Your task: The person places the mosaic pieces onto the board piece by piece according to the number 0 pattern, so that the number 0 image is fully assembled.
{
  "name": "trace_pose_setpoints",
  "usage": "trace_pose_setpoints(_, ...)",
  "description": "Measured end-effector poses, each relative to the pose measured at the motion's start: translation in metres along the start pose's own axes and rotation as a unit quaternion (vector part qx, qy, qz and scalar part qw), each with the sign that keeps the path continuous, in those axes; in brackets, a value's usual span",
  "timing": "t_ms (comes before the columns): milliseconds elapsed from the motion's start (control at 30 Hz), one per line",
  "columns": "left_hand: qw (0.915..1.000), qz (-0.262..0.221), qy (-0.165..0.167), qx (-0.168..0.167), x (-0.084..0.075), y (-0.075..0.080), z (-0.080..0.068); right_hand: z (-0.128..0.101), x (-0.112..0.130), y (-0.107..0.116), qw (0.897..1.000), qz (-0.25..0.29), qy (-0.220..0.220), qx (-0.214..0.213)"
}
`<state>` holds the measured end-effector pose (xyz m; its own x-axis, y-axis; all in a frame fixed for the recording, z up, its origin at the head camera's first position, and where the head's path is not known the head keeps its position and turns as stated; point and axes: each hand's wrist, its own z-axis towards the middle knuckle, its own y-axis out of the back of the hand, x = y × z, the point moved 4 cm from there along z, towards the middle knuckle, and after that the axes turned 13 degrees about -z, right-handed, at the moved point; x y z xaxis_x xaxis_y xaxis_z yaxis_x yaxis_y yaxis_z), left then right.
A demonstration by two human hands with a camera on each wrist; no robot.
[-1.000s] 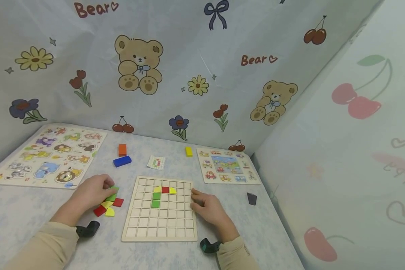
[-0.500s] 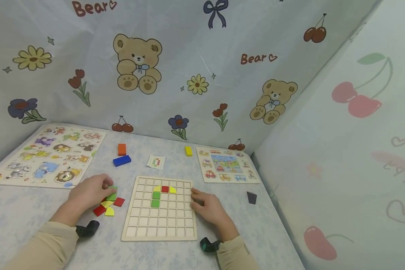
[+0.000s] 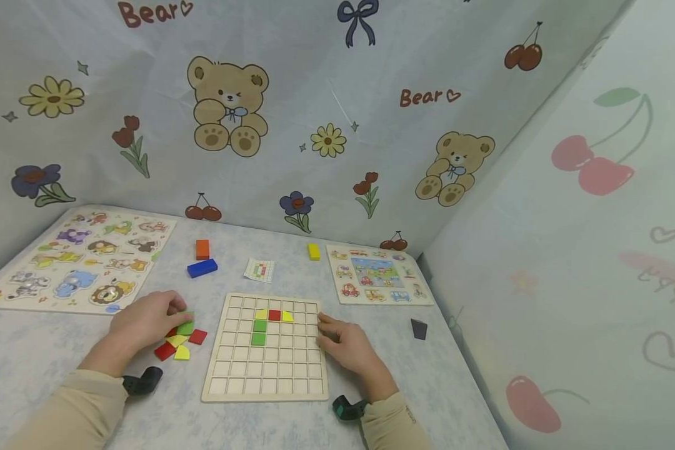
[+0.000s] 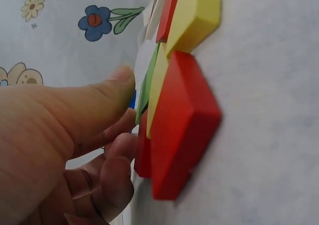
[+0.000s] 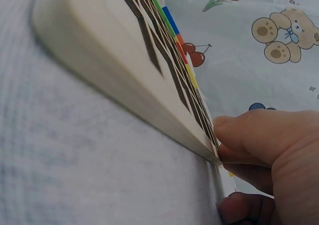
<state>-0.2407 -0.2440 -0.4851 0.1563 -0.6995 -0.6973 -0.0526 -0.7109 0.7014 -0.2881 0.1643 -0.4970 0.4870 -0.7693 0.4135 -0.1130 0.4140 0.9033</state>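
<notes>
My left hand is over a small pile of coloured tiles left of the board. Its thumb and fingertips pinch at a green tile on the pile, its edge beside them in the left wrist view. Red tiles and yellow tiles lie around and under it. A pale wooden grid board lies flat in front of me, with green, red and yellow tiles set in its upper cells. My right hand rests its thumb and finger against the board's right edge, also shown in the right wrist view.
An animal puzzle board lies at the back left, a vehicle puzzle board at the back right. Between them are an orange block, a blue block, a pattern card and a yellow block. A dark piece lies at right.
The green tiles under my left fingers have shifted and turned slightly, and the left hand has moved slightly. My right hand and the board stay in place.
</notes>
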Motion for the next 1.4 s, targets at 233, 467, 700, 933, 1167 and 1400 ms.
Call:
trace_pose_setpoints(233,0.9999,-0.005,0.002,0.015,0.002,0.001,0.002,0.001,-0.002,-0.002,1.000,-0.001,0.000,-0.004)
trace_pose_setpoints(467,0.9999,0.004,0.000,0.013,0.000,0.001,0.002,0.000,-0.004,-0.004,1.000,0.002,-0.004,-0.002)
trace_pose_setpoints(700,0.9999,0.004,0.000,0.011,-0.005,0.001,0.005,-0.001,-0.005,-0.003,1.000,0.010,-0.010,-0.003)
trace_pose_setpoints(933,0.9999,0.006,-0.012,-0.003,-0.010,0.002,0.006,-0.001,-0.006,-0.003,1.000,0.010,-0.008,-0.010)
trace_pose_setpoints(1167,0.9972,-0.007,-0.046,-0.058,-0.017,-0.004,0.002,0.000,-0.004,-0.003,1.000,0.006,0.001,-0.010)
trace_pose_setpoints(1400,0.9919,-0.057,-0.091,-0.067,-0.043,-0.024,-0.012,0.001,-0.002,-0.001,1.000,-0.009,-0.001,-0.002)
